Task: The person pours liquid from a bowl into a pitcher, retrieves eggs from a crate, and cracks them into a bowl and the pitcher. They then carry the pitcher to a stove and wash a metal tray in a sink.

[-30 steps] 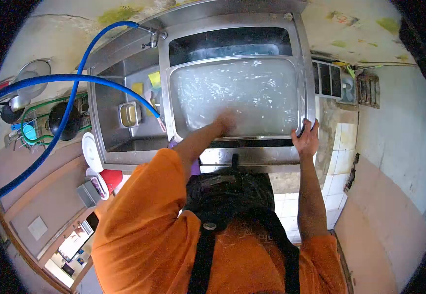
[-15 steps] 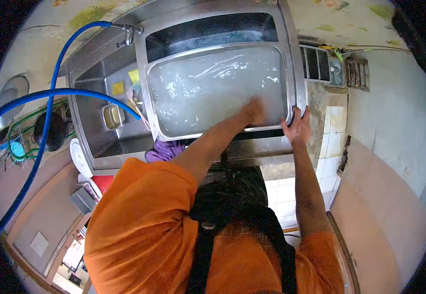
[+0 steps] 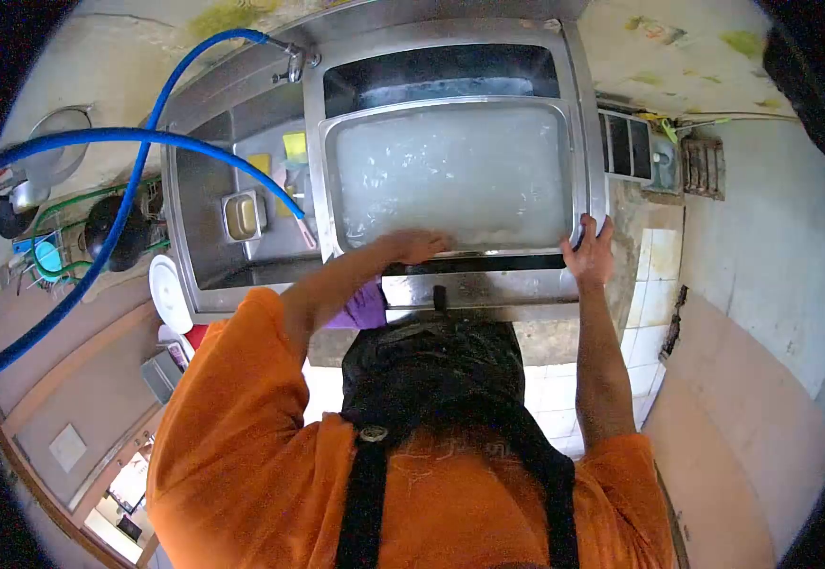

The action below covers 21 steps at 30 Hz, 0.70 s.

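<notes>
A wide rectangular metal pan (image 3: 452, 104) full of cloudy water sits in the right basin of a steel sink (image 3: 572, 57). My left hand (image 3: 417, 247) is at the pan's front edge, left of its middle, with fingers stretched out to the right. Nothing shows in it, though its fingertips are blurred near the water. At the front right corner, my right hand (image 3: 591, 256) grips the pan's rim, thumb in front and fingers over the side. A purple cloth (image 3: 361, 308) hangs under my left wrist at the sink's front.
A blue hose (image 3: 161, 136) runs from the tap (image 3: 294, 64) and loops over the left basin. That basin holds a small metal container (image 3: 242, 217), a yellow sponge (image 3: 295, 146) and a pink-handled tool (image 3: 307, 233). A white round lid (image 3: 170, 292) stands left of the sink.
My left hand has come out of the water and moved left and back to the pan's front edge. The water looks calmer. My right hand stays at the corner.
</notes>
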Available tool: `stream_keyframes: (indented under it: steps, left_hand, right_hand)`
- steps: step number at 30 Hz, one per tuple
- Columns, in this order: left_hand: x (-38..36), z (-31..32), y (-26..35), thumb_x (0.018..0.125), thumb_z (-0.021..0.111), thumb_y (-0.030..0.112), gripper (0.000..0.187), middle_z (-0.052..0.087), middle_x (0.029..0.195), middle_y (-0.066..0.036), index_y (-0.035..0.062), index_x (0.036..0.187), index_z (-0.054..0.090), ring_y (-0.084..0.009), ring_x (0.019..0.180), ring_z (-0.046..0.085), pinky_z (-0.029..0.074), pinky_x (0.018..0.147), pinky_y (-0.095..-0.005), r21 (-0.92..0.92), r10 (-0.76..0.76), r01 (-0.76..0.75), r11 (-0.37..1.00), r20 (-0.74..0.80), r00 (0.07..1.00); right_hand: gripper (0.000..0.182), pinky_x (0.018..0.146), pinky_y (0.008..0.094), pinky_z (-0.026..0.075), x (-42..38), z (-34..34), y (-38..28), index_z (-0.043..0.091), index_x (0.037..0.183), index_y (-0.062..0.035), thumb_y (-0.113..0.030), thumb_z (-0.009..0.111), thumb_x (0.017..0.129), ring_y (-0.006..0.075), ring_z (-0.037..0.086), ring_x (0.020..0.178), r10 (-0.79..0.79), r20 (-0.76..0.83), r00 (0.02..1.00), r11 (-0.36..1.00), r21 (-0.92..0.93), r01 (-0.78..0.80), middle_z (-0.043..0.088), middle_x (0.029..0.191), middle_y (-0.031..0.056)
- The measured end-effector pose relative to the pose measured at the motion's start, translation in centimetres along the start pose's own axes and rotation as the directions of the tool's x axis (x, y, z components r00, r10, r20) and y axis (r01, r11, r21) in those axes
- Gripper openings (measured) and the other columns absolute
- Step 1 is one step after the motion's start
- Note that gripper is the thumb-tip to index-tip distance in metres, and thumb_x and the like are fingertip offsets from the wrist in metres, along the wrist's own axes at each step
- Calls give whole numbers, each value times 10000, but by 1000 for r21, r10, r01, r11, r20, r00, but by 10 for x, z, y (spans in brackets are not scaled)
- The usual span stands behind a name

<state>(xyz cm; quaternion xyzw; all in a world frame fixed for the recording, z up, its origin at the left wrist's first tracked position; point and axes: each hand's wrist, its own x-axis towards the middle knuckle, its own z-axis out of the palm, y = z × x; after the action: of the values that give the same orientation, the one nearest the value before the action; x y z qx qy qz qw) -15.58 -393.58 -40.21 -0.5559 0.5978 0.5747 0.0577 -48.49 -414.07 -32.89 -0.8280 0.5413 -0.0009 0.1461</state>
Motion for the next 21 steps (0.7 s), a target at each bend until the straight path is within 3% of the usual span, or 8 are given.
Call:
stream_keyframes:
  steps: [7, 9, 10, 11, 12, 13, 16, 21]
  left_hand:
    - [7, 2, -17, 1000, 275, 492, 576, 433, 1484, -130, 203, 1494, 346, -347, 1326, 450, 355, 1105, -470, 218, -54, 51, 975, 6, 999]
    - [6, -16, 1, 939, 464, 388, 455, 552, 1356, -143, 178, 1335, 543, -379, 1194, 550, 456, 988, -511, 334, 45, 56, 941, -288, 957]
    - [26, -4, -24, 876, 539, 383, 443, 648, 1214, -119, 193, 1273, 595, -361, 1062, 629, 493, 942, -481, 496, 375, -115, 861, -465, 802]
    - [43, -9, -18, 876, 539, 383, 443, 648, 1214, -119, 193, 1273, 595, -361, 1062, 629, 493, 942, -481, 499, 382, -124, 858, -457, 803]
    - [67, -15, 0, 899, 485, 380, 437, 582, 1308, -116, 176, 1268, 598, -327, 1154, 577, 444, 990, -494, 594, 111, 4, 805, -157, 981]
    - [92, -19, 18, 921, 431, 377, 440, 517, 1402, -113, 159, 1262, 601, -293, 1246, 525, 396, 1039, -507, 720, -181, 1, 694, 172, 968]
    - [112, -9, 55, 916, 444, 354, 419, 541, 1353, -125, 142, 1238, 609, -299, 1208, 544, 411, 1016, -505, 513, 210, -53, 857, -254, 944]
    - [175, -11, 119, 908, 466, 314, 385, 582, 1273, -145, 113, 1197, 622, -309, 1144, 575, 435, 979, -502, 434, 263, 7, 901, -559, 786]
  right_hand:
    - [575, 812, 491, 550, 3, -3, 1, 520, 1219, -164, -400, 718, 734, 440, 574, 1084, -13, 3, 1000, 1000, -12, 13, 414, 1361, 252]
    - [572, 815, 493, 551, 2, -3, 1, 527, 1215, -168, -402, 721, 730, 432, 577, 1079, -7, -8, 1000, 1000, 24, 7, 410, 1369, 250]
    - [575, 811, 494, 552, 2, -1, 2, 528, 1214, -168, -403, 722, 727, 429, 582, 1069, -24, -37, 999, 999, 29, 25, 412, 1368, 248]
    - [577, 807, 495, 554, 2, -1, 2, 529, 1213, -169, -404, 723, 724, 426, 586, 1058, -42, -67, 997, 999, 31, 44, 413, 1366, 245]
    - [582, 796, 500, 556, 3, -8, -1, 528, 1222, -167, -409, 717, 728, 431, 592, 1039, -27, -32, 999, 998, 52, 28, 419, 1360, 250]
    - [582, 796, 500, 556, 5, -8, 1, 528, 1222, -167, -409, 717, 728, 431, 592, 1039, -21, -35, 999, 999, 47, 23, 419, 1360, 250]
    - [574, 816, 509, 546, 4, -5, 1, 540, 1217, -152, -418, 707, 737, 437, 580, 1065, -1, -6, 1000, 997, 75, 1, 422, 1351, 267]
    - [573, 824, 503, 545, 4, -7, 0, 545, 1200, -138, -424, 711, 732, 440, 571, 1091, -14, -13, 1000, 998, 59, 15, 417, 1352, 276]
